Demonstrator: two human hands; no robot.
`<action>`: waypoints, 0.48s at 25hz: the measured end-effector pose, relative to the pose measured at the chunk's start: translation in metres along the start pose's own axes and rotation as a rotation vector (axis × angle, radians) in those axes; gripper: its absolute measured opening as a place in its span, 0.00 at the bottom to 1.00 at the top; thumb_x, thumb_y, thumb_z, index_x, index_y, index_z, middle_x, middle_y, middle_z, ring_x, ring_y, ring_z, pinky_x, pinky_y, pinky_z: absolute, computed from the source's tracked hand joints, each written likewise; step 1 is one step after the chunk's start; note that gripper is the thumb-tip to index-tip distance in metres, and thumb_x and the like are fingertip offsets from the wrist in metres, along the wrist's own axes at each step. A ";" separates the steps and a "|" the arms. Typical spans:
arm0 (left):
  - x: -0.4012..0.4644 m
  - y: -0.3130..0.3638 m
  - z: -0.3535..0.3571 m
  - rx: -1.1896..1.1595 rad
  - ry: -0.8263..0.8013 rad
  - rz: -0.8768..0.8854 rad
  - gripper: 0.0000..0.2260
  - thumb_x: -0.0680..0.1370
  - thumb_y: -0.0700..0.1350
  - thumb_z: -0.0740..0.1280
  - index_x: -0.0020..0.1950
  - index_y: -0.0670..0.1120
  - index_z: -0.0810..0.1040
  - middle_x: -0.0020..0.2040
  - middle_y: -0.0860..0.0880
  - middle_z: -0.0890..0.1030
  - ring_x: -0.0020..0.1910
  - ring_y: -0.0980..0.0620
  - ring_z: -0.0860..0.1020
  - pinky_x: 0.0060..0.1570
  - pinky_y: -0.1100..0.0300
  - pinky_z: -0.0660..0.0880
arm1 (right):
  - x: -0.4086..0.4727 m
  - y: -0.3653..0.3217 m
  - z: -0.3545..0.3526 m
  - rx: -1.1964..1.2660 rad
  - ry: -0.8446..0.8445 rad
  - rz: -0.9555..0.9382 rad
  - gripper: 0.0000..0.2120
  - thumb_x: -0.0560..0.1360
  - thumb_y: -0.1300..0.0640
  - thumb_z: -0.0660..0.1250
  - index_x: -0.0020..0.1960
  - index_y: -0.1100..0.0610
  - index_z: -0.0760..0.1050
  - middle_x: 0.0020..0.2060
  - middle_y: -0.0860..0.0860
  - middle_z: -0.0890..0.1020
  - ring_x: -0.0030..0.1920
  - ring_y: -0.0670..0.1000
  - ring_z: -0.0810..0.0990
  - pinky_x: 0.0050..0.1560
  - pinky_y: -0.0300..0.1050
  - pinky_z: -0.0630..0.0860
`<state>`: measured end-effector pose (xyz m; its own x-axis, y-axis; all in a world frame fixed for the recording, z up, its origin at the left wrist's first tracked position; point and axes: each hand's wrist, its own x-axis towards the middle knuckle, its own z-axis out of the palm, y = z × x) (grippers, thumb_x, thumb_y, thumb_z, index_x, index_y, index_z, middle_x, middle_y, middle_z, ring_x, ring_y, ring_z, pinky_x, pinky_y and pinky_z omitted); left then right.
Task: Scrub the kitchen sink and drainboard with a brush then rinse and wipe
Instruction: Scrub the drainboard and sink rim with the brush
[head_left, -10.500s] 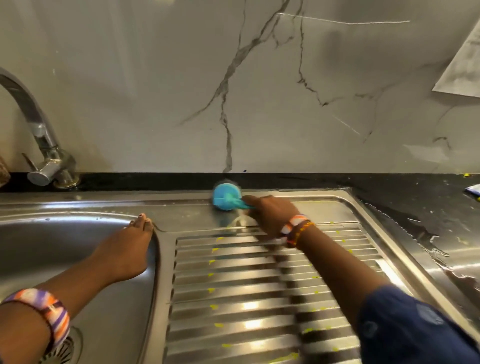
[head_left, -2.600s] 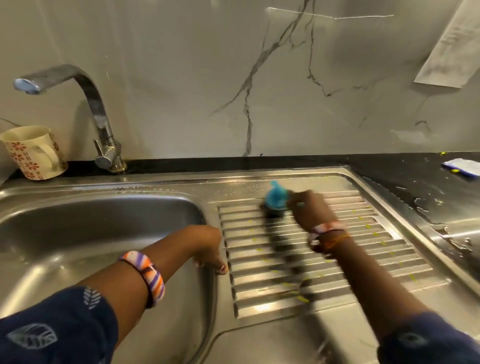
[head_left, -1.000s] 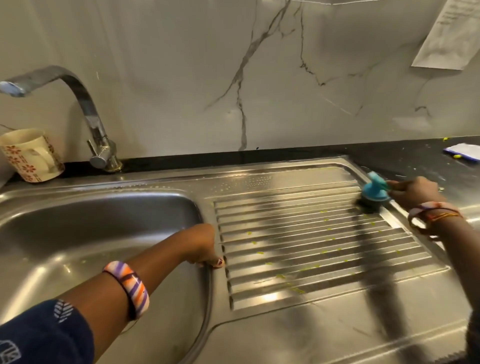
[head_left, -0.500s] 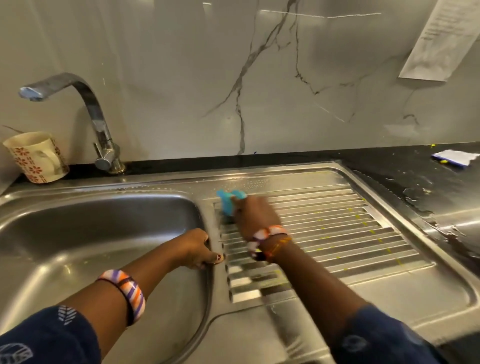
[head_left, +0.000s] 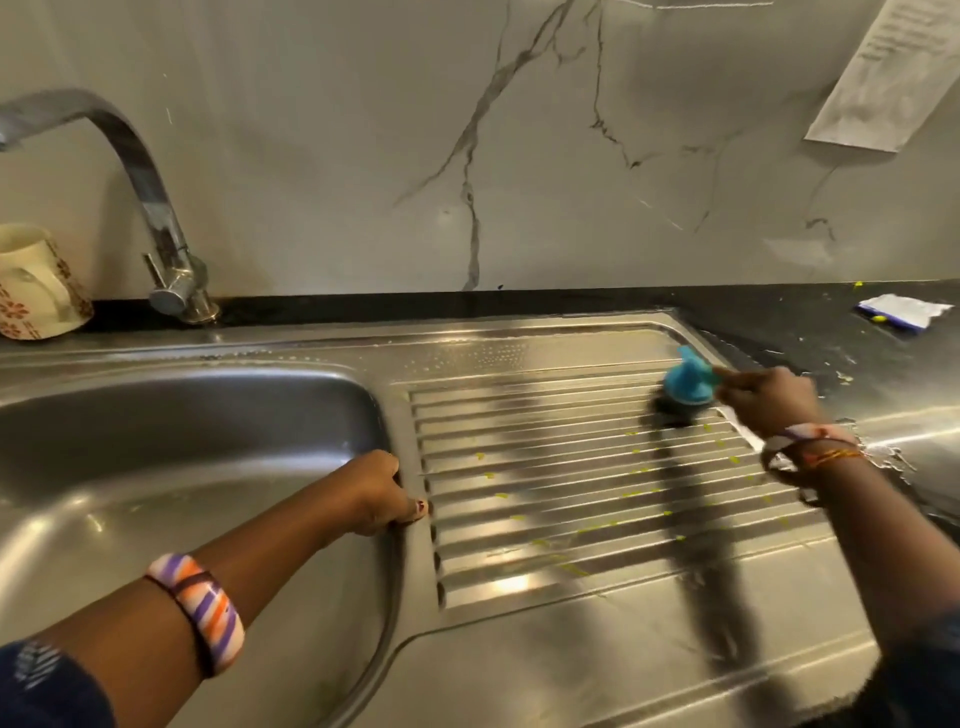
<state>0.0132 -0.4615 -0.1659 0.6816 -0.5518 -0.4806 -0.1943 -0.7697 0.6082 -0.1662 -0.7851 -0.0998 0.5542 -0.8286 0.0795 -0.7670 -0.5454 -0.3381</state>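
Nearest, the left hand (head_left: 382, 493) curls its grip over the ridge between sink (head_left: 171, 441) and drainboard (head_left: 571, 519), bracing. Farther, at two o'clock, the right hand (head_left: 769, 397) holds the blue brush (head_left: 688, 384) by its handle, bristles down on the drainboard's far right corner. Unscrubbed ribs run toward nine o'clock, yellow specks (head_left: 540, 543) nearer.

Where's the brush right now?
In the head view the brush is at the far right corner of the drainboard, bristles down on the ridges, gripped by the right hand, just short of the black counter.
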 end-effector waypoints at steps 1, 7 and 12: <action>0.000 0.003 0.000 0.013 0.002 -0.024 0.11 0.74 0.45 0.71 0.51 0.42 0.74 0.45 0.43 0.79 0.46 0.46 0.79 0.48 0.56 0.77 | 0.009 0.011 -0.005 -0.096 0.021 0.049 0.14 0.78 0.53 0.62 0.60 0.56 0.78 0.48 0.61 0.81 0.45 0.59 0.78 0.49 0.49 0.75; -0.003 0.005 0.003 0.025 -0.007 -0.061 0.15 0.75 0.46 0.69 0.57 0.39 0.73 0.52 0.40 0.80 0.47 0.46 0.79 0.48 0.57 0.77 | 0.035 0.001 -0.036 -0.383 -0.192 0.050 0.16 0.77 0.55 0.64 0.58 0.65 0.77 0.43 0.58 0.76 0.43 0.56 0.74 0.44 0.45 0.69; 0.002 0.008 0.003 0.022 -0.022 -0.111 0.13 0.76 0.44 0.68 0.57 0.38 0.74 0.46 0.41 0.78 0.41 0.46 0.75 0.43 0.58 0.74 | 0.034 0.004 -0.018 -0.028 -0.082 0.004 0.16 0.78 0.58 0.62 0.65 0.59 0.73 0.57 0.62 0.78 0.51 0.61 0.76 0.53 0.51 0.72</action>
<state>0.0110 -0.4699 -0.1640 0.6840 -0.4693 -0.5585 -0.1335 -0.8332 0.5366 -0.1563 -0.8182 -0.0816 0.5745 -0.8185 0.0008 -0.7775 -0.5460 -0.3119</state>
